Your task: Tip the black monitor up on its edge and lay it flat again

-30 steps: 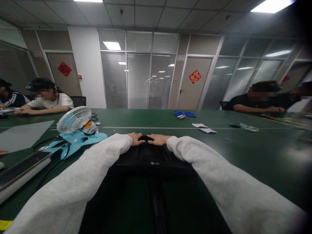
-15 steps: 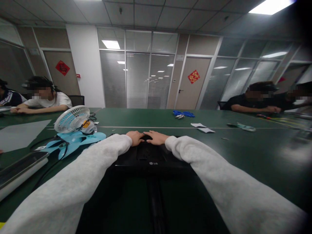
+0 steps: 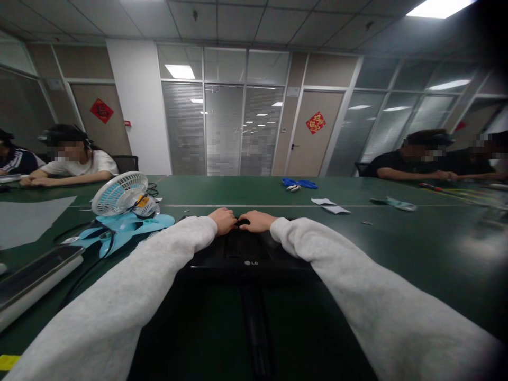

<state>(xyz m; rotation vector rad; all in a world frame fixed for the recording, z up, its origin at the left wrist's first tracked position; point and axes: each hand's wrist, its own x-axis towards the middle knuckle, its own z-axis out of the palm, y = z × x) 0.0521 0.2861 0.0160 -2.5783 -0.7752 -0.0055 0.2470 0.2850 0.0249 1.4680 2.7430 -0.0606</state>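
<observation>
A black monitor with an LG mark [image 3: 251,263] lies on the green table in front of me, with a dark bar [image 3: 256,328] running from it toward me. At its far end my left hand [image 3: 223,220] is closed, fingers bent. Close beside it, my right hand [image 3: 257,221] is curled too, its thumb toward the left hand. Between the thumbs shows a small black part [image 3: 243,223], which both hands grip; its shape is mostly hidden by the fingers.
Left stand a white fan head [image 3: 121,193], blue fan blades [image 3: 130,226] and a flat dark-topped device [image 3: 39,272]. Paper pieces [image 3: 335,209], blue gloves [image 3: 299,183] and a pale pouch [image 3: 400,204] lie beyond and right. People sit at both sides.
My fingers are more bent now, and both hands have shifted slightly to the right around the black part. The monitor has tilted or moved a little; the fan has stayed.
</observation>
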